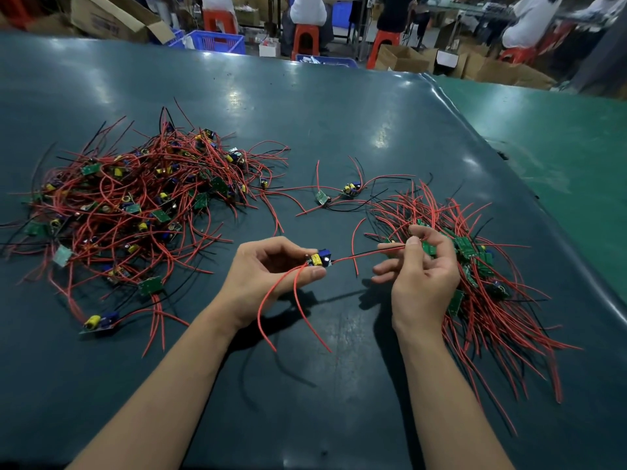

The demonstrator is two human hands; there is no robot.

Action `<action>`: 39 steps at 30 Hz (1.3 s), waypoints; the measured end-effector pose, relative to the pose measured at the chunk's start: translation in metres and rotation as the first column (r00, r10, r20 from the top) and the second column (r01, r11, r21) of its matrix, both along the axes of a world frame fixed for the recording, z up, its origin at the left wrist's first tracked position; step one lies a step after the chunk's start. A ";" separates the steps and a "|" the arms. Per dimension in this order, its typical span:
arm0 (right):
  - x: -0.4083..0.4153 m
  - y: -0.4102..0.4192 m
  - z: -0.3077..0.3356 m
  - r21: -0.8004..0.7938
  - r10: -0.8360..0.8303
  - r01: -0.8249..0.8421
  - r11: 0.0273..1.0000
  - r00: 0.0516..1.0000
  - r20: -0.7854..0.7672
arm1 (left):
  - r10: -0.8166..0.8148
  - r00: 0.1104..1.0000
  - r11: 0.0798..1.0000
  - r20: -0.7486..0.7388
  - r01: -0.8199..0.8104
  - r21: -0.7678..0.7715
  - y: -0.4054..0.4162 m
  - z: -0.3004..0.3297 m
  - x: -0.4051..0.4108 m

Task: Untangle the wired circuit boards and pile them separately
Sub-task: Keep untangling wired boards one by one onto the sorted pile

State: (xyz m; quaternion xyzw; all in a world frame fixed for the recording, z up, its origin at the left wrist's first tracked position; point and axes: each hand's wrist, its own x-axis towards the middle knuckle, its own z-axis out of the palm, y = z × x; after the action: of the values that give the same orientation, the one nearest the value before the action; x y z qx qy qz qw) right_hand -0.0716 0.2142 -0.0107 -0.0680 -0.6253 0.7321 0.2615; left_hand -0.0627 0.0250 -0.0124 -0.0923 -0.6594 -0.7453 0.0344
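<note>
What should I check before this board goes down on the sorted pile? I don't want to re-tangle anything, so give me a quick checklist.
1. Board gripped securely by the left hand: ok, pinched between thumb and fingers.
2. Right hand holding the board's wire ends: ok, pinched and pulled out sideways.
3. Board clear of the tangled heap: ok, held apart from it above the table.
4. Loose red wires below the left hand free: ok, they hang clear.
5. Held wire ends free of the sorted pile: cannot tell, the right hand overlaps it.
</note>
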 end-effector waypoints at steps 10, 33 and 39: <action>0.003 -0.006 -0.004 0.088 -0.010 0.006 0.996 0.999 0.044 | 0.191 0.980 0.942 0.058 -0.200 0.271 -0.007 0.001 -0.010; 0.014 -0.016 0.006 -0.012 0.574 -0.581 0.814 0.801 0.170 | -0.204 0.970 0.979 0.133 0.204 0.020 0.010 0.004 0.001; 0.012 -0.015 0.004 -0.311 0.745 -0.692 0.651 0.661 0.087 | -0.565 0.800 0.822 0.201 0.525 0.221 0.008 0.007 0.001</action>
State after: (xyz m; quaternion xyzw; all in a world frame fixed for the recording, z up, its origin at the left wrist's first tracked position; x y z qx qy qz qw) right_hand -0.0594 0.1997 -0.0070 0.0782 -0.5260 0.8369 -0.1292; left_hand -0.0621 0.0331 -0.0053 -0.1777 -0.5440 -0.7775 -0.2606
